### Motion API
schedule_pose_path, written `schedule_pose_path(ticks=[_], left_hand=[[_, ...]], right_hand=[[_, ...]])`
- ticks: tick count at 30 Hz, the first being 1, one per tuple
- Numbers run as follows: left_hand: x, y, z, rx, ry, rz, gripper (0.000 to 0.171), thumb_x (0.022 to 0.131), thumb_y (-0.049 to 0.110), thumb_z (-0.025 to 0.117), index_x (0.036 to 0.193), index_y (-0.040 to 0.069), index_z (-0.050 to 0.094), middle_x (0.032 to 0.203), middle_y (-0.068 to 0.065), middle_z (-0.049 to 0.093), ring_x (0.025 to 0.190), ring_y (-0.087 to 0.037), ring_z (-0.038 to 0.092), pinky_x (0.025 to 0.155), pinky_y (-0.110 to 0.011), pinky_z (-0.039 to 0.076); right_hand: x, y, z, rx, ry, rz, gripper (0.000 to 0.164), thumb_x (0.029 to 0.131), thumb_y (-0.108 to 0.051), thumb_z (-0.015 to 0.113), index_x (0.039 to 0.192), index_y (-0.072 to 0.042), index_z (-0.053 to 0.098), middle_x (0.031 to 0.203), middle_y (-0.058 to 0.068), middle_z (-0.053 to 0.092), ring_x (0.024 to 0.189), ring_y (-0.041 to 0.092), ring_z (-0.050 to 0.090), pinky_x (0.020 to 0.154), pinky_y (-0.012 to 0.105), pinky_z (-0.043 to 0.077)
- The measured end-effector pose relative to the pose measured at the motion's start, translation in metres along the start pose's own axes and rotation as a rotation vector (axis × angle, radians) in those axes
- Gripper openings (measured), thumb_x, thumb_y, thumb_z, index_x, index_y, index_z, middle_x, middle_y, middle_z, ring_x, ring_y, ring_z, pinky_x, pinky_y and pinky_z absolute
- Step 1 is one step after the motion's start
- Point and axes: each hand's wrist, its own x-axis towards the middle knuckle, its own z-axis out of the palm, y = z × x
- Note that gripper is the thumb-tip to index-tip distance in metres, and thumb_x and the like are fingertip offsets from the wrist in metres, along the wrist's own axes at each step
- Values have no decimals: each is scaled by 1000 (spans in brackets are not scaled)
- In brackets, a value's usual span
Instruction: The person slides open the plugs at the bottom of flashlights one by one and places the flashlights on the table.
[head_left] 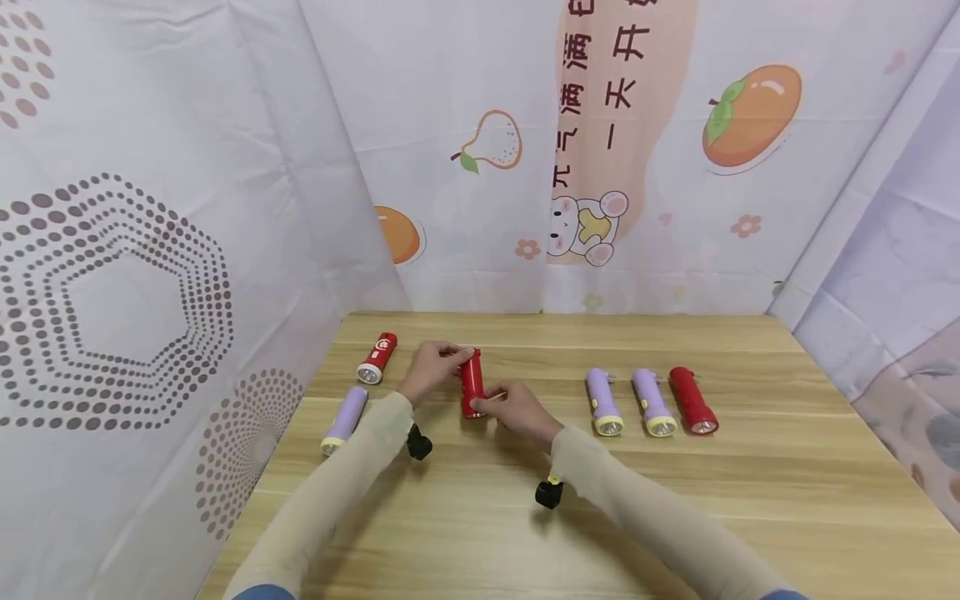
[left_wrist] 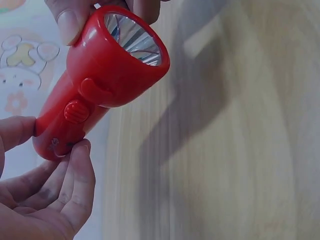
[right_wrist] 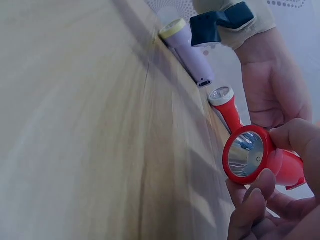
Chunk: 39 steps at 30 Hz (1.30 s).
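Observation:
Between both hands is a red flashlight [head_left: 472,385], its lens end facing the near side of the table. My left hand [head_left: 437,367] pinches the tail end, thumb on one side and fingertips on the other, as the left wrist view shows. At the lens end my right hand [head_left: 519,408] holds the head between thumb and fingers. The round button [left_wrist: 76,111] on the red body shows in the left wrist view, with no finger over it. In the right wrist view the silvery reflector [right_wrist: 246,154] is visible inside the red rim.
On the left lie a red flashlight with a white head [head_left: 377,358] and a lilac flashlight [head_left: 346,419]. To the right, two lilac flashlights [head_left: 602,400] and a red one [head_left: 693,400] lie in a row. Printed cloth [head_left: 465,233] hangs behind the wooden table [head_left: 480,525].

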Motion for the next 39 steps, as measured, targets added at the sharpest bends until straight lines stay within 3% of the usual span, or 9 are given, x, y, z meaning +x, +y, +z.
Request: schedule_pose_path(ticks=[6, 12, 25, 39], left_hand=[[-11, 5, 12, 30, -14, 47, 37, 86, 39, 70, 106, 8, 69, 91, -7, 69, 72, -18, 68, 76, -47, 55], [-19, 11, 23, 18, -33, 104, 37, 86, 39, 70, 106, 7, 69, 90, -7, 69, 72, -20, 67, 74, -48, 55], [-32, 11, 40, 36, -75, 138, 31, 87, 38, 70, 104, 12, 70, 87, -4, 68, 72, -24, 67, 69, -45, 56], [-39, 8, 59, 48, -106, 132, 32, 85, 41, 70, 104, 15, 68, 89, -2, 68, 77, -25, 67, 70, -43, 56]], right_hand=[[-15, 4, -8, 42, -31, 18, 46, 82, -39, 73, 110, -4, 61, 91, 7, 65, 65, 15, 50, 57, 29, 44], [-26, 11, -16, 44, -24, 40, 47, 81, -41, 74, 110, -7, 62, 90, 6, 65, 66, 17, 50, 56, 28, 43], [-45, 20, -25, 60, -52, 68, 50, 79, -41, 75, 112, -6, 59, 84, 13, 62, 55, 15, 46, 48, 26, 37], [-62, 34, -40, 57, -80, 91, 49, 80, -39, 76, 113, -7, 58, 90, 13, 64, 58, 17, 47, 50, 26, 38]])
